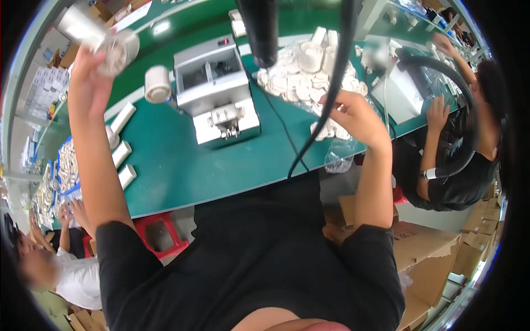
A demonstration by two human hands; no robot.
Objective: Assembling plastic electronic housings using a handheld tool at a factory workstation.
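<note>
Raised at the far left, my left hand is closed round a white cylindrical plastic part with a round, partly see-through end; motion blurs it. A white tube shows just beyond that hand. My right hand is at the near edge of a heap of small white plastic pieces on a clear bag. Its fingers are bent together, and whatever they pinch is hidden. Between my hands stands a grey metal feeder machine with two open bins on top. A white round-ended cylinder is beside it.
Several white cylindrical parts line the green table's left side. A black cable crosses the table, and a dark post hangs overhead. Co-workers sit left and right. A red stool and cardboard boxes are below.
</note>
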